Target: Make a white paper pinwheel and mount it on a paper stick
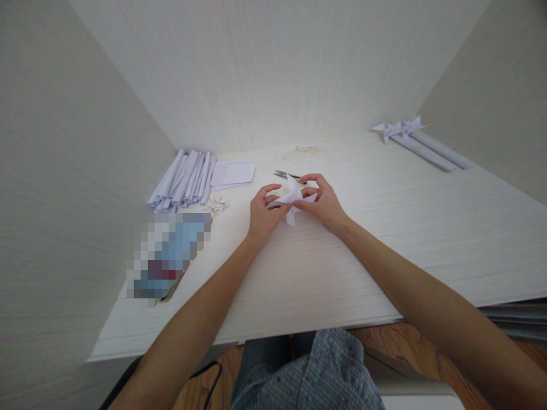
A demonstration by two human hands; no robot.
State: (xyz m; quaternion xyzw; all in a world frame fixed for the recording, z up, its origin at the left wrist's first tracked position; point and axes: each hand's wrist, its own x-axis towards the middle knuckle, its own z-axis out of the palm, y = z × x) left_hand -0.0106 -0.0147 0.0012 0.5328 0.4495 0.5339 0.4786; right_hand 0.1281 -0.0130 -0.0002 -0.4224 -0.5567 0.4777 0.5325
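Observation:
Between my two hands, above the middle of the white table, is a white paper pinwheel with pointed blades. My left hand pinches it from the left with thumb and fingers. From the other side my right hand grips it, its thumb meeting the left one near the pinwheel's centre. Just beyond the pinwheel lies a pair of small thread snips, partly covered by the right fingers.
Many rolled paper tubes are heaped at the left, beside square paper sheets and a small scatter of bits. A blurred-out flat object lies nearer. Finished pinwheels on paper sticks rest at the far right. Walls enclose the table.

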